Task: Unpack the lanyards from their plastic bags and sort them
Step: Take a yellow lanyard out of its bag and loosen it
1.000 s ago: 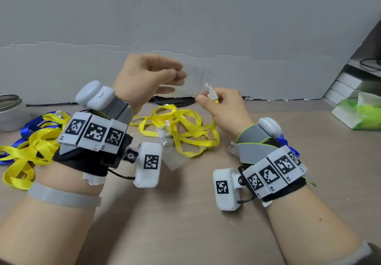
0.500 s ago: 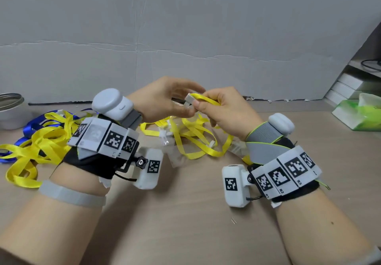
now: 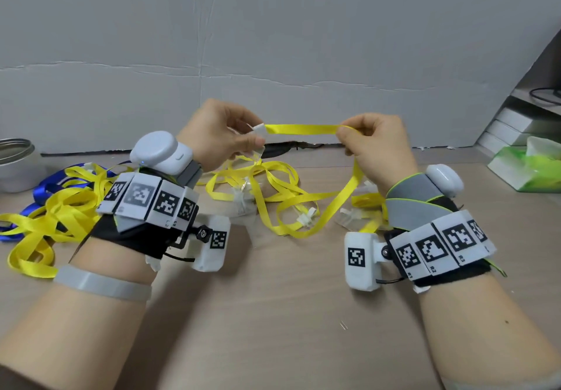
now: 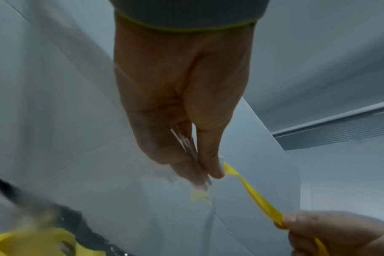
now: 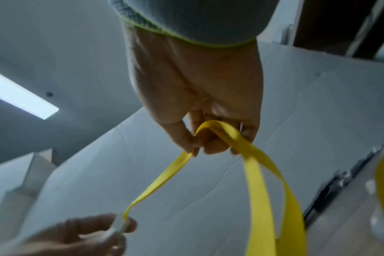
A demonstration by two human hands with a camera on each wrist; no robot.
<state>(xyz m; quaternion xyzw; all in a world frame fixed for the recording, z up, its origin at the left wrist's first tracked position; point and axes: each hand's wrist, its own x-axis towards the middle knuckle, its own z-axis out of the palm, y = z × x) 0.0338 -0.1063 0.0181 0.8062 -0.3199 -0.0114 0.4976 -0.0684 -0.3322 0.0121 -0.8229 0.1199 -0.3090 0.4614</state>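
The pot [image 3: 16, 165] is cut by the frame's left edge beside the table [image 3: 288, 313]. Blue lanyards [image 3: 48, 187] near the pot mostly vanish under a yellow heap [image 3: 54, 216]. Left wrist view: bag [image 4: 186, 143] between the fingers [image 4: 182, 166] is blurred. Green box [image 3: 528, 168], opposite the pot, runs off-frame.

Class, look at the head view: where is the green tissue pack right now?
The green tissue pack sits at the far right edge of the table, beyond the right hand, just below the stacked white boxes by the wall.
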